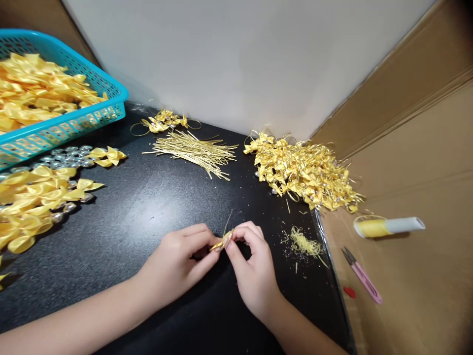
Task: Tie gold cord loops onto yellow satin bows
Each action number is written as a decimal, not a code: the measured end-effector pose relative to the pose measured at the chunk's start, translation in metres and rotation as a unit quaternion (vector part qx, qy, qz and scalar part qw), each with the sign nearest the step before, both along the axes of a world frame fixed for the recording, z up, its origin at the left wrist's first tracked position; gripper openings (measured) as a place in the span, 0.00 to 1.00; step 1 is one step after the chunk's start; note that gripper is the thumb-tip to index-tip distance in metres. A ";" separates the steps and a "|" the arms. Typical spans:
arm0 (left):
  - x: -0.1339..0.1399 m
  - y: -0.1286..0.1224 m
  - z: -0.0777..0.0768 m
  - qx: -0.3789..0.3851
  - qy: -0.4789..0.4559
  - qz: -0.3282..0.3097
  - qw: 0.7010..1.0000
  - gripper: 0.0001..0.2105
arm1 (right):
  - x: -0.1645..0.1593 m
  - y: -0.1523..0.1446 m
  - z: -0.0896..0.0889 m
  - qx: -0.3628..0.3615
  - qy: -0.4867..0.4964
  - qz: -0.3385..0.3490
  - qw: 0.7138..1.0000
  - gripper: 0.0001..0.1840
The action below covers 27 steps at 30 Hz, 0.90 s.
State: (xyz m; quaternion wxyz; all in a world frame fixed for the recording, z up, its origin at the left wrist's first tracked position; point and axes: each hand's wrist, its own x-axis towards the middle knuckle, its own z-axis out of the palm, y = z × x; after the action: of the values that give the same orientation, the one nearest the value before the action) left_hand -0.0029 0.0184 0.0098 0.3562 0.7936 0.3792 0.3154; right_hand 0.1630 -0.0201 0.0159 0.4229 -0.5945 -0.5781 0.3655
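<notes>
Small gold piece, two pinches, little margin

Left hand (pixel 177 256) pinches a small gold piece (pixel 223 241) between thumb and forefinger; right hand (pixel 254 266) pinches its other end. Piece sits low over the middle of the black tabletop (pixel 148 217), partly hidden by fingertips. A fine stiff strand (pixel 228 222) pokes up from it; needle or thread, can't tell from here.

Risks, my judgement: if the strand is a needle, a slip might prick a finger, so close are the tips. A loose pinch could let the glossy piece twist. Dropped near the clippings (pixel 305 242), it could pick up scraps. Heaped bows (pixel 303 170) show stray loops; lifting one may snag others.
</notes>
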 end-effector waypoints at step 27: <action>-0.003 0.012 0.015 -0.235 -0.088 0.087 0.964 0.11 | 0.007 -0.002 0.007 0.262 -0.140 0.058 0.953 0.06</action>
State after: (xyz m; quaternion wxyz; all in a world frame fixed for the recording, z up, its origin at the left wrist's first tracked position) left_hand -0.0062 0.0307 0.0243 0.5363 0.6203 0.4772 0.3158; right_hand 0.1704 -0.0225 0.0233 0.4569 -0.4732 -0.7405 0.1378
